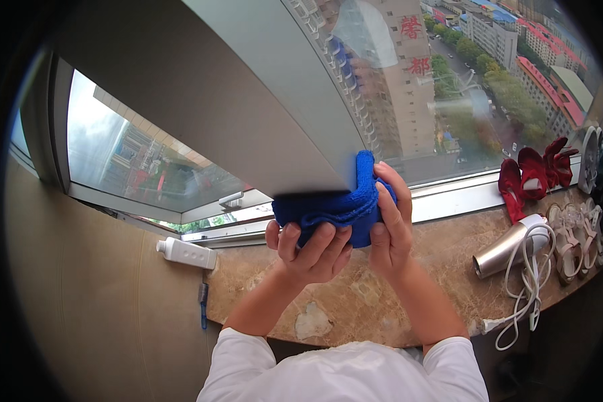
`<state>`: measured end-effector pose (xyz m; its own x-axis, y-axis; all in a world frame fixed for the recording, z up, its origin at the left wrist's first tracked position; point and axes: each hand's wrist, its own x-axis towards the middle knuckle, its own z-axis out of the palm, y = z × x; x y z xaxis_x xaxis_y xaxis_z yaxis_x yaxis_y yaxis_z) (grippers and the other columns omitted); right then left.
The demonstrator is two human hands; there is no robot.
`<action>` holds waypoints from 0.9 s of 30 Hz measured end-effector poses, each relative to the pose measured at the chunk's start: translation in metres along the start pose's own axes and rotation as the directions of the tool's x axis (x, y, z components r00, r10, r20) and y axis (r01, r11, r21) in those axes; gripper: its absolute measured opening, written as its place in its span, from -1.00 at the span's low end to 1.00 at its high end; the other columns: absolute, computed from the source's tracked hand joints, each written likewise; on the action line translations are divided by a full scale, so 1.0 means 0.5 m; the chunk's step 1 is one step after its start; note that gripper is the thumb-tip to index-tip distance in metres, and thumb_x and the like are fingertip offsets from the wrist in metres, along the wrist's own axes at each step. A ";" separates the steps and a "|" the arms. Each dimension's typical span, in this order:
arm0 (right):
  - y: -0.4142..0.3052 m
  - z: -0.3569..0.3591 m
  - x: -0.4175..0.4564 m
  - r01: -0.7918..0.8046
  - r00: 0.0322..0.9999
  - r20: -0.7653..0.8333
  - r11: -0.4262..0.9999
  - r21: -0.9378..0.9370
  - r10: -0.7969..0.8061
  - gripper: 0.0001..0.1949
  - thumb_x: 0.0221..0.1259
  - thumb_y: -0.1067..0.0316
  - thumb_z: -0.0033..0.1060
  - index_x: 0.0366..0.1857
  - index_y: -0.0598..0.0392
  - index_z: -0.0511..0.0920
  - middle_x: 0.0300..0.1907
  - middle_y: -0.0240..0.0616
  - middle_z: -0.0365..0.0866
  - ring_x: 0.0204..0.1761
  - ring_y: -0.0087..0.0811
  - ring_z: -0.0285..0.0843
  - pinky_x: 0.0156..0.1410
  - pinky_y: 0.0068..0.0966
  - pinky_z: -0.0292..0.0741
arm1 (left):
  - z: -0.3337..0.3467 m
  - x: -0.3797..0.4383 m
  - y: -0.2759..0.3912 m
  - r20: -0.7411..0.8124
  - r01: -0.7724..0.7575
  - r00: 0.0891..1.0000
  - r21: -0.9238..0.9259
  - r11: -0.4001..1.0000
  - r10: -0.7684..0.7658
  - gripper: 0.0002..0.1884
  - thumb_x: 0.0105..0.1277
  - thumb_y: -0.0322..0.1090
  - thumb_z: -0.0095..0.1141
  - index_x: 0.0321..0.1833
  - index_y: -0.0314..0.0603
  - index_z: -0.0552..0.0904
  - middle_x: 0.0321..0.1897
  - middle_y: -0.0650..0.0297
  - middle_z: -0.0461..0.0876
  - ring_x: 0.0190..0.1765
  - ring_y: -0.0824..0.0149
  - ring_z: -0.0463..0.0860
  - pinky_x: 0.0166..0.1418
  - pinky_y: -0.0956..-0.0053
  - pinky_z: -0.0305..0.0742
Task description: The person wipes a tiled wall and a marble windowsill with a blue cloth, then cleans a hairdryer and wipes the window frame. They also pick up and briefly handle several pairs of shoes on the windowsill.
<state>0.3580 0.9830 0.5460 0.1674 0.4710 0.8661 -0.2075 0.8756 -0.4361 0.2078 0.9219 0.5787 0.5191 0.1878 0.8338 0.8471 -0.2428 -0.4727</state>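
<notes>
Both hands are on a blue cloth (331, 213) wrapped around the lower end of a wide grey window post (261, 115). My left hand (311, 251) holds it from below, palm up, with the fingers curled over its near side. On the right side, the fingers of my right hand (394, 226) press the cloth near the window pane (462, 120). Part of the cloth stands up along the post's right edge. Beneath my forearms lies a brown marble windowsill (352, 296).
On the sill's right are a hair dryer (507, 246) with a coiled white cord, red shoes (530, 171) and pale sandals (570, 236). To the left are a white plastic bottle (188, 253), a blue-handled hairbrush (203, 304) and an open window sash (145, 151) with a handle (231, 200).
</notes>
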 end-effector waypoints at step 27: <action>0.007 0.017 0.136 0.059 0.987 0.140 0.987 0.147 -0.080 -0.39 0.46 -0.03 -0.09 0.38 0.26 0.36 0.52 0.32 0.11 0.56 0.29 0.05 0.61 0.08 0.01 | 0.016 0.073 0.028 0.066 -0.019 0.998 0.351 0.936 -0.004 -0.50 0.60 0.10 -0.19 0.37 0.02 0.56 0.58 -0.20 0.02 0.59 -0.32 -0.04 0.54 -0.38 -0.14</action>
<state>0.3602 1.0170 0.6054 0.0467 0.3798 0.9239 -0.3367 0.8768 -0.3434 0.2396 0.9328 0.6002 0.5220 0.2509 0.8152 0.8230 0.1029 -0.5587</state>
